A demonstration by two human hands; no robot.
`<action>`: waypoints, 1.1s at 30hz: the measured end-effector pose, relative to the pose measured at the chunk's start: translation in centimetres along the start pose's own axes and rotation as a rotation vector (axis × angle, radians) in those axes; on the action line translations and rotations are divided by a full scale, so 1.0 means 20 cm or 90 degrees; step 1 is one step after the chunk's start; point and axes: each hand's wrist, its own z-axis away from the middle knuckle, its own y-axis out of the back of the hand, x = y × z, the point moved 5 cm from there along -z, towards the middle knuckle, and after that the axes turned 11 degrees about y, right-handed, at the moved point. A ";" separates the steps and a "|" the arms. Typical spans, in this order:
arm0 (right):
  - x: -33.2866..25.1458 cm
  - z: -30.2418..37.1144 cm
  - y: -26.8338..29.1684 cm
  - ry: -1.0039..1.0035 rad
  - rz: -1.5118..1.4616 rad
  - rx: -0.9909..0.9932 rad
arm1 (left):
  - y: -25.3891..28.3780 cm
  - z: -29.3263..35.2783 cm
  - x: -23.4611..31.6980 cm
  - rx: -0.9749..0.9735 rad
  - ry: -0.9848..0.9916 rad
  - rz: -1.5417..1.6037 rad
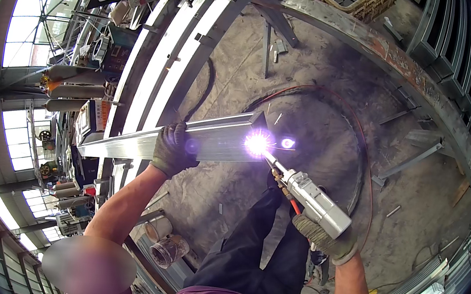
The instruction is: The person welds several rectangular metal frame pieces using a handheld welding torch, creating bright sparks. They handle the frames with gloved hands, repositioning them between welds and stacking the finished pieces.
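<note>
A long silver metal profile slants across the middle, its cut end toward the right. My left hand, in a greenish work glove, is closed around the profile partway along it. In my gloved right hand is a silver handheld welding torch with a slim nozzle and a red line along it. The nozzle points up and left at the profile's end. There a white-violet welding flash throws off small sparks and hides the exact spot. A second, smaller glow shows just right of it.
Long metal rails run along the left. A rusty curved beam arches across the far right, near stacked profiles and a yellow crate. Hoses loop over the floor. Dirty buckets stand below left; gas cylinders lie beyond the rails.
</note>
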 end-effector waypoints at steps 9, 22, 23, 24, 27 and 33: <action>-0.03 -0.01 -0.03 -0.176 -0.228 0.097 | 0.00 0.00 0.02 0.018 -0.010 -0.009; -0.03 0.01 0.00 -0.010 0.005 -0.026 | 0.03 0.00 0.03 0.047 -0.032 0.000; -0.02 0.02 0.00 -0.017 -0.013 -0.029 | 0.00 0.00 0.01 0.041 -0.026 -0.014; -0.03 0.02 0.00 -0.001 -0.011 -0.037 | -0.01 0.01 0.00 0.050 -0.023 0.001; 0.01 0.05 0.01 -0.038 -0.107 -0.012 | 0.00 0.00 0.02 0.048 -0.030 -0.003; -0.03 0.03 0.01 -0.017 -0.015 -0.025 | 0.00 0.00 0.01 0.036 -0.022 0.010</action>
